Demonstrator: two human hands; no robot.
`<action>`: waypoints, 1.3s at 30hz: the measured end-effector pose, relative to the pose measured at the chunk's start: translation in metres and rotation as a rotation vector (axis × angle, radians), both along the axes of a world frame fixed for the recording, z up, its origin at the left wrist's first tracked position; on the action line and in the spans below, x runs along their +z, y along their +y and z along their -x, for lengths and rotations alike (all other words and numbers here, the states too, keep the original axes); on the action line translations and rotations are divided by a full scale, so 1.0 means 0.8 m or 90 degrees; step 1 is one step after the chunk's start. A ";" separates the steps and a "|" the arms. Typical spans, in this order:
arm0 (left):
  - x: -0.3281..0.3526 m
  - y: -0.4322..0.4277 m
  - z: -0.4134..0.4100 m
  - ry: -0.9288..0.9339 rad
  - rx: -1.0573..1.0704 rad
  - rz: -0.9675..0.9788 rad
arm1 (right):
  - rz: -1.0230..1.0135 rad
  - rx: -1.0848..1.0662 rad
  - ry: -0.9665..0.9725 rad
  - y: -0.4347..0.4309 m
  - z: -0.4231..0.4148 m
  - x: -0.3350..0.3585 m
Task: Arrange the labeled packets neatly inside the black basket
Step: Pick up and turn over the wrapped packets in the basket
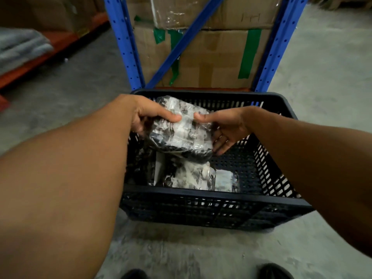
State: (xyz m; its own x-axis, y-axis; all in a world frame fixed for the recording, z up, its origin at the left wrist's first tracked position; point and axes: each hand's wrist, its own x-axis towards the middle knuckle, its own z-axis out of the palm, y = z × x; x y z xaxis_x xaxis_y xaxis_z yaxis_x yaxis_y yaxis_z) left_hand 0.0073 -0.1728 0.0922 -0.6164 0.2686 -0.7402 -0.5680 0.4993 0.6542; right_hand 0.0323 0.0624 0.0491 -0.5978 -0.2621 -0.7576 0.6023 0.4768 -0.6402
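Gripping one packet [181,127] above black basket [211,195], left hand [145,115] and right hand [225,127]; slick wrap may slip toward 6 o'clock.

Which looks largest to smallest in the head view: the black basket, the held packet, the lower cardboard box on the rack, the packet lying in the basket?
1. black basket
2. lower cardboard box, though it sits farther away, so this is unsure
3. held packet, in both hands
4. packet lying in the basket, partly hidden
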 end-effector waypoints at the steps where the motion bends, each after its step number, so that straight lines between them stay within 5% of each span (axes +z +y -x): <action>1: -0.002 0.013 0.001 0.013 0.010 -0.004 | 0.004 -0.041 0.019 0.010 -0.001 0.004; 10: -0.047 0.152 0.017 0.016 -0.027 0.028 | -0.114 -0.335 0.136 0.098 -0.013 -0.028; 15: -0.102 0.171 0.048 -0.047 0.258 -0.269 | -0.132 -0.380 0.321 0.119 -0.024 -0.071; 18: -0.122 0.161 0.053 -0.109 0.324 -0.357 | -0.015 -0.373 0.230 0.125 -0.021 -0.077; 23: -0.150 0.148 0.051 -0.103 0.190 -0.192 | 0.192 -0.475 0.054 0.132 0.001 -0.090; 29: -0.164 0.141 0.046 -0.144 0.053 -0.179 | -0.003 -0.384 -0.115 0.116 0.014 -0.123; 39: -0.184 0.159 0.049 -0.156 -0.066 -0.120 | -0.010 -0.340 -0.114 0.133 0.010 -0.134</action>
